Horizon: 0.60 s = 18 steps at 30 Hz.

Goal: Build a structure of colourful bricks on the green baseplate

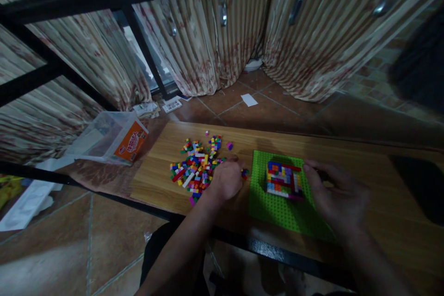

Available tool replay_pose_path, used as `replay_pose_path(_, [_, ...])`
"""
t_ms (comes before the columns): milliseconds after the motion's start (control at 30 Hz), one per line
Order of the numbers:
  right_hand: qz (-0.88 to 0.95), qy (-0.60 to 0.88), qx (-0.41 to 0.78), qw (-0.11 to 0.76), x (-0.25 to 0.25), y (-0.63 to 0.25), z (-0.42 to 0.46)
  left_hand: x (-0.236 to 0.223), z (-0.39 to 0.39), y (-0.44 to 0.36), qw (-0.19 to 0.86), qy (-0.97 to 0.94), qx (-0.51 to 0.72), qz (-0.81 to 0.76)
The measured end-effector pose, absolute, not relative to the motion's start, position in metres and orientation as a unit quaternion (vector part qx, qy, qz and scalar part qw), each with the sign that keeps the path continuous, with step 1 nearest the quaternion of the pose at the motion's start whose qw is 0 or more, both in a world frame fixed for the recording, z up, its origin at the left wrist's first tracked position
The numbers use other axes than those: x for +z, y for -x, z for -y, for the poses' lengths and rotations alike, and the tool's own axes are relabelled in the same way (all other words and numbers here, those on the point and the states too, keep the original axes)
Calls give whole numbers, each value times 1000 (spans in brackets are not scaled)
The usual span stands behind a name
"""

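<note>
My left hand is curled closed at the right side of a heap of loose toy building bricks. Its fingertips are hidden, so I cannot make out what they hold. A low multicoloured brick build sits on a green studded baseplate. Over the baseplate's right part, my right hand has thumb and index finger drawn together beside the build's upper right corner. Whether a brick is between these fingertips, or they touch the build, is too dark to tell.
The wooden table has a dark edge bar at the front. A dark flat object lies at its right end. On the left stands a clear plastic box with an orange label. Curtains hang behind, and a white paper lies on the floor.
</note>
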State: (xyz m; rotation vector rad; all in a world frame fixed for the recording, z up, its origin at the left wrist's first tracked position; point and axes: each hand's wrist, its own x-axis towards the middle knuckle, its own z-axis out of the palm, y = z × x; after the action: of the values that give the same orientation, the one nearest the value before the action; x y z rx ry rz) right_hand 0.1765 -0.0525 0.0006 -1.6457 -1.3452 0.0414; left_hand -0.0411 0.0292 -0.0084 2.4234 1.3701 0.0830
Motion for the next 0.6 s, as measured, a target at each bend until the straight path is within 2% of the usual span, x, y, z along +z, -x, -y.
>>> replay_pose_path(133, [551, 679, 20, 485, -1, -177, 51, -6, -29, 38, 173, -838, 15, -516])
replay_pose_path(233, [550, 680, 39, 484, -3, -175, 52, 0, -26, 39, 192, -826, 85, -522])
replay_pose_path(433, [619, 626, 189, 435, -8, -159, 57, 6, 1, 24, 432, -749, 286, -413])
replay_pose_path(600, [607, 598, 260, 453, -11, -153, 59, -2, 13, 7, 519, -665, 358, -400])
